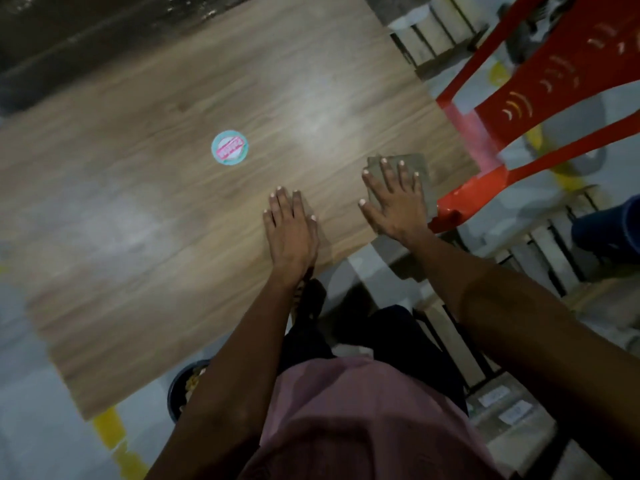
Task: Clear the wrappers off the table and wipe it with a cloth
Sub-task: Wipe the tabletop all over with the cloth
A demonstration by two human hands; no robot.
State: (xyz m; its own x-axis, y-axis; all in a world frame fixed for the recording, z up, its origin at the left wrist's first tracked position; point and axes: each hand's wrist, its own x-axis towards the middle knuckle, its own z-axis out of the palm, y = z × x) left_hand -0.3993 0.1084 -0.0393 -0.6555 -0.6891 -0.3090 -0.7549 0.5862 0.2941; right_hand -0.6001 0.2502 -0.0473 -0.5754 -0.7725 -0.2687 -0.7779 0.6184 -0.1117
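Observation:
A wood-grain table fills the middle of the head view. My right hand lies flat, fingers spread, pressing a grey folded cloth onto the table near its right edge. My left hand rests flat on the bare tabletop just left of it, holding nothing. A round teal and pink sticker sits on the table farther left and away from both hands. No loose wrappers show on the tabletop.
A red plastic chair stands against the table's right edge, close to the cloth. A dark bin with scraps in it sits on the floor under the near table edge. Yellow floor markings and a slatted grating lie around.

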